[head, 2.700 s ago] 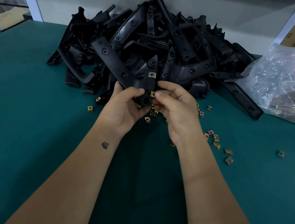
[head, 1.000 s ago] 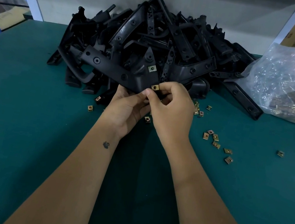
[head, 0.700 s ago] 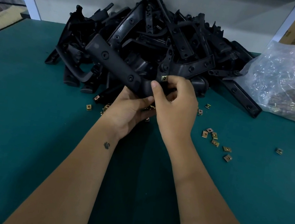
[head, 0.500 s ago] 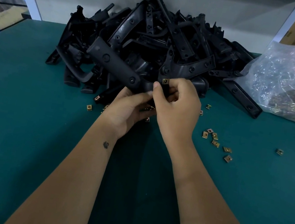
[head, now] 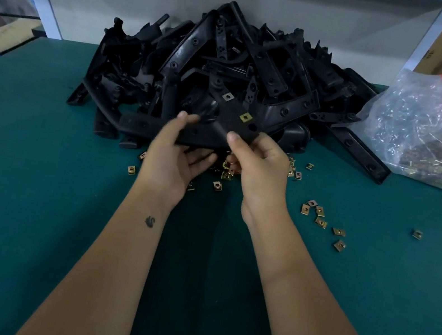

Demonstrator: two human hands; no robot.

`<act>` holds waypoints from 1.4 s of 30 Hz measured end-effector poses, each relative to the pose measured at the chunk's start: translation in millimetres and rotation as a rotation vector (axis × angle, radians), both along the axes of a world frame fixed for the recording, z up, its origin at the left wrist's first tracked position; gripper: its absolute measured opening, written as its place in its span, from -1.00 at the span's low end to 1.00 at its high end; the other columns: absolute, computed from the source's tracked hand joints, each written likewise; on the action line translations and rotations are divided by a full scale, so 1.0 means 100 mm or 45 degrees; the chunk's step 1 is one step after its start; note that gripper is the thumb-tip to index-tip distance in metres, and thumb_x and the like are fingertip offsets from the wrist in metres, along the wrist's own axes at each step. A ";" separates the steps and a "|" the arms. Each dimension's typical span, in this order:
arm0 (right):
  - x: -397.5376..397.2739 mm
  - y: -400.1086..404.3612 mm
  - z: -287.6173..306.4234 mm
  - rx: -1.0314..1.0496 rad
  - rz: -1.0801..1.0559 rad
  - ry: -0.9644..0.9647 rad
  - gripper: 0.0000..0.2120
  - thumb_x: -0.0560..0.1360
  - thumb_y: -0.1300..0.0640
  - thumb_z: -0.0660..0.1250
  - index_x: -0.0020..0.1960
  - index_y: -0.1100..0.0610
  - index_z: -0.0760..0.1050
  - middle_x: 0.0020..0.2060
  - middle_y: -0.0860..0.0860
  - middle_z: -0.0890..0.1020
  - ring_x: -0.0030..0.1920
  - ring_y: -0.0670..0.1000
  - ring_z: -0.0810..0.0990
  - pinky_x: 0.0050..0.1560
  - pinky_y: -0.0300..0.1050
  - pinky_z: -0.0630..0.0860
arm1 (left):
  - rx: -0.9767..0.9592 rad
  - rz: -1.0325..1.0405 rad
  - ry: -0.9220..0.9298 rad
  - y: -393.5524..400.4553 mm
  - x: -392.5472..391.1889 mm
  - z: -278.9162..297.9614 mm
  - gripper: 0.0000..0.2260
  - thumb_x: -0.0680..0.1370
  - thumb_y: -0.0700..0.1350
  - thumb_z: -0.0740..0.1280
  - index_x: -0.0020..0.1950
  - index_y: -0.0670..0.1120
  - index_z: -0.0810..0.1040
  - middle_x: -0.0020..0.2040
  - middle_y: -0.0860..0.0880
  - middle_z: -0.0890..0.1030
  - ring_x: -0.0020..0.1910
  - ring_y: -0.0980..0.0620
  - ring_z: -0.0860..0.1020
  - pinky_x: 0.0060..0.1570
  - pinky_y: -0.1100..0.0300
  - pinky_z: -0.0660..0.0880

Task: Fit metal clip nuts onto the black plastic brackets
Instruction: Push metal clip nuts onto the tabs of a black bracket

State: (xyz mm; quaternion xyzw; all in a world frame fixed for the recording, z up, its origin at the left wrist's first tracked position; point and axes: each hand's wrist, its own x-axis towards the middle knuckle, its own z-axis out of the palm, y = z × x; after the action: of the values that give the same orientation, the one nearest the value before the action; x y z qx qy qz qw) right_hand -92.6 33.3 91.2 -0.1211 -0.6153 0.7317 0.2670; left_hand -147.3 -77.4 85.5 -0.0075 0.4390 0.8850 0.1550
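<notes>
A black plastic bracket (head: 215,125) is held flat above the green table, in front of a big heap of black brackets (head: 250,63). Two metal clip nuts sit on it: a brass one (head: 245,117) and a paler one (head: 227,96). My left hand (head: 177,156) grips the bracket's long arm from below, thumb on top. My right hand (head: 258,165) pinches the bracket's near right corner, thumb on its top face. Several loose clip nuts (head: 320,217) lie on the table around and under my hands.
A clear plastic bag of clip nuts (head: 432,136) lies at the right, against the heap. The green table (head: 32,193) stretches wide to the left and toward me. A single nut (head: 417,234) lies far right. Cardboard boxes and a white frame stand behind.
The bracket has been turned so its flat plate faces up and both fitted nuts show. My right hand has slid from the nut down to the plate's corner.
</notes>
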 end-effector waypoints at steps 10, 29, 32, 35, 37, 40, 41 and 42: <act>0.03 0.06 0.02 -0.341 0.012 0.027 -0.90 0.52 0.32 0.38 -0.09 0.14 0.54 -0.33 -0.01 0.62 -0.43 -0.09 0.52 -0.36 -0.21 0.49 | 0.031 0.101 -0.030 0.20 0.17 0.07 -0.90 0.64 -0.13 0.28 -0.01 -0.11 0.55 -0.07 -0.14 0.66 -0.27 0.00 0.68 -0.25 0.22 0.59; 3.77 1.88 0.03 -0.350 -1.412 0.237 -0.78 0.61 0.30 0.21 -0.16 0.07 0.36 -0.34 0.01 0.46 -0.54 -0.11 0.30 -0.52 -0.28 0.28 | -0.064 -1.369 -0.203 2.39 3.21 0.27 -0.91 0.66 -0.22 0.20 0.10 -0.04 0.41 -0.30 -0.13 0.63 -0.46 0.01 0.63 -0.42 0.20 0.60; 4.44 1.92 -0.21 -0.461 -1.553 0.179 -0.80 0.62 0.27 0.22 -0.15 0.06 0.40 -0.34 -0.01 0.47 -0.54 -0.12 0.33 -0.50 -0.31 0.33 | -0.284 -1.557 0.058 2.56 3.67 0.13 -0.85 0.67 -0.30 0.15 0.06 -0.07 0.43 -0.18 -0.15 0.59 -0.48 0.08 0.62 -0.40 0.25 0.60; 4.79 2.02 -0.48 -0.534 -1.639 -0.055 -0.81 0.60 0.24 0.27 -0.15 0.05 0.41 -0.36 -0.02 0.49 -0.54 -0.12 0.40 -0.50 -0.29 0.37 | -0.544 -1.777 0.124 2.65 3.89 -0.11 -0.86 0.68 -0.28 0.16 0.09 -0.11 0.48 -0.04 -0.18 0.62 -0.32 0.02 0.65 -0.27 0.20 0.62; 4.91 2.12 -0.68 -0.588 -1.661 -0.154 -0.85 0.61 0.22 0.28 -0.12 0.06 0.41 -0.32 0.01 0.50 -0.52 -0.09 0.40 -0.51 -0.27 0.38 | -0.693 -1.878 0.150 2.66 3.90 -0.26 -0.86 0.68 -0.25 0.18 0.16 -0.08 0.46 -0.02 -0.12 0.63 -0.22 0.00 0.64 -0.19 0.18 0.61; 4.97 2.24 -0.97 -0.744 -1.752 -0.190 -0.87 0.64 0.21 0.24 0.17 0.15 0.46 -0.15 0.06 0.54 -0.36 -0.06 0.50 -0.37 -0.23 0.51 | -0.891 -1.922 0.345 2.64 3.75 -0.42 -0.85 0.67 -0.18 0.19 0.20 0.00 0.46 0.02 -0.04 0.64 -0.05 0.02 0.64 -0.06 0.19 0.58; 4.95 2.26 -1.05 -0.820 -1.776 -0.217 -0.76 0.64 0.20 0.23 0.30 0.21 0.43 -0.14 0.05 0.55 -0.29 -0.06 0.54 -0.29 -0.23 0.54 | -0.939 -1.927 0.397 2.64 3.69 -0.44 -0.84 0.67 -0.15 0.18 0.20 0.00 0.48 0.06 -0.04 0.65 0.01 0.01 0.64 0.01 0.17 0.57; 4.90 2.26 -1.11 -0.898 -1.833 -0.239 -0.67 0.64 0.19 0.23 0.37 0.25 0.38 -0.11 0.05 0.56 -0.25 -0.05 0.55 -0.22 -0.20 0.54 | -0.967 -1.930 0.431 2.63 3.63 -0.44 -0.84 0.67 -0.13 0.18 0.20 0.00 0.49 0.08 -0.04 0.66 0.06 0.00 0.63 0.08 0.14 0.56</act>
State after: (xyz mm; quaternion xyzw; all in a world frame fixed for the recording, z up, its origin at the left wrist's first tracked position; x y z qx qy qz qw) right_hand 397.6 259.7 -19.4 -0.6257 -0.1392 0.5182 0.5662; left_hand 215.9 186.1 41.1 0.3678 0.6088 0.3253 0.6232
